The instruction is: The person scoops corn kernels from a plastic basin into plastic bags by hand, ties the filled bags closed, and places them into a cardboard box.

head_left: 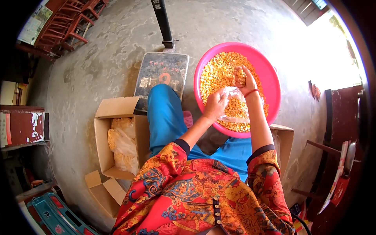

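Note:
A large pink basin (271,84) in front of me holds a heap of loose yellow corn kernels (217,72). My left hand (216,105) is closed on the edge of a clear plastic bag (235,111), partly filled with kernels, over the near part of the basin. Just beyond the bag's mouth, my right hand (246,81) is cupped, palm up, around a handful of corn kernels (241,77). A red bracelet circles that wrist.
An open cardboard box (102,137) with filled plastic bags (124,143) stands left of my legs. Another cardboard box (288,147) is at my right. A platform scale (162,72) lies ahead. Wooden chairs (68,27) stand far left; a teal plastic object (55,215) is lower left.

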A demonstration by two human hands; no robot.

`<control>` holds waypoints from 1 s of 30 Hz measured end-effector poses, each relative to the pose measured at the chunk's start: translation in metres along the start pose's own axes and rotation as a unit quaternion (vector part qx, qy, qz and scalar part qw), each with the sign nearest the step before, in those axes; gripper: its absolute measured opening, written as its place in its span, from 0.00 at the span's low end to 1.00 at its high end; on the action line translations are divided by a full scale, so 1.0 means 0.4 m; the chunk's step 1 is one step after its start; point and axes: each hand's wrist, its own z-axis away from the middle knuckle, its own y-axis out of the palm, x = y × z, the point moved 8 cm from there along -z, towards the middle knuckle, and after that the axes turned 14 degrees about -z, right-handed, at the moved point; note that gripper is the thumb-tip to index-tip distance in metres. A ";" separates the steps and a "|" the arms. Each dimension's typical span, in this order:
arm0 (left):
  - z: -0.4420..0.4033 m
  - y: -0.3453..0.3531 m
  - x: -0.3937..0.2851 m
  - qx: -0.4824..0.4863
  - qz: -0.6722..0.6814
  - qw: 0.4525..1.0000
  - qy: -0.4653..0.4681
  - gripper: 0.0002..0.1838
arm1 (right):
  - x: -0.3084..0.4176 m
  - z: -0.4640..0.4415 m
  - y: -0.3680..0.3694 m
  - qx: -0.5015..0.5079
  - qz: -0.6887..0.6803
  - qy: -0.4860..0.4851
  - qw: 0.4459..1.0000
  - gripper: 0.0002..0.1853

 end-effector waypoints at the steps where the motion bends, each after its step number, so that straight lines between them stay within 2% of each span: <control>1: -0.003 -0.004 -0.007 -0.024 0.028 0.999 0.035 0.12 | 0.022 0.005 0.002 0.033 -0.002 -0.021 0.999 0.10; 2: -0.007 -0.008 -0.011 -0.048 0.057 0.995 0.070 0.13 | 0.040 0.011 0.010 0.067 -0.003 -0.041 0.997 0.10; 4: -0.014 -0.012 0.004 -0.069 0.092 0.990 0.076 0.12 | 0.062 0.071 0.067 0.098 -0.011 -0.054 0.994 0.10; 6: -0.014 0.012 0.034 0.039 0.217 0.974 -0.052 0.13 | 0.074 0.144 0.120 0.115 0.007 -0.068 0.991 0.10; 7: -0.009 0.006 0.025 0.024 0.236 0.969 -0.072 0.14 | 0.075 0.172 0.133 0.114 0.006 -0.069 0.991 0.10; 9: -0.019 0.004 0.041 0.008 0.212 0.975 -0.058 0.16 | 0.064 0.225 0.173 0.184 0.031 -0.072 0.980 0.11; 10: -0.025 -0.002 0.047 -0.009 0.189 0.981 -0.044 0.18 | 0.053 0.238 0.171 0.183 0.031 -0.072 0.980 0.11; 12: -0.025 0.000 0.049 -0.008 0.213 0.975 -0.062 0.18 | 0.039 0.258 0.156 0.148 0.063 -0.087 0.983 0.11; 14: -0.018 0.003 0.054 0.007 0.227 0.970 -0.087 0.17 | 0.021 0.265 0.131 0.143 0.164 -0.109 0.970 0.12; 16: -0.021 0.001 0.050 -0.006 0.225 0.972 -0.066 0.17 | 0.010 0.258 0.102 0.139 0.276 -0.147 0.940 0.13; 17: -0.021 -0.005 0.043 -0.019 0.223 0.974 -0.045 0.17 | 0.009 0.265 0.099 0.139 0.277 -0.146 0.940 0.13; 19: -0.021 -0.004 0.042 -0.019 0.235 0.971 -0.043 0.16 | 0.012 0.285 0.120 0.162 0.419 -0.183 0.874 0.14; 20: -0.021 -0.003 0.040 -0.018 0.247 0.968 -0.040 0.15 | 0.018 0.291 0.127 0.161 0.420 -0.182 0.874 0.14; 22: -0.027 0.003 0.039 -0.023 0.233 0.972 -0.030 0.15 | 0.023 0.291 0.116 0.128 0.371 -0.126 0.911 0.13; 24: -0.023 -0.001 0.030 -0.027 0.218 0.975 -0.020 0.15 | 0.053 0.285 0.118 0.105 0.354 -0.155 0.916 0.13; 26: -0.009 0.022 0.027 0.052 0.145 0.987 -0.037 0.14 | 0.088 0.262 0.101 0.087 0.341 -0.163 0.922 0.14; 28: -0.010 0.031 0.027 0.051 0.102 0.993 -0.024 0.13 | 0.120 0.210 0.061 0.061 0.348 -0.171 0.920 0.14; 30: -0.007 0.011 -0.016 -0.024 0.039 0.995 0.090 0.12 | 0.147 0.165 0.015 0.000 0.422 -0.171 0.890 0.14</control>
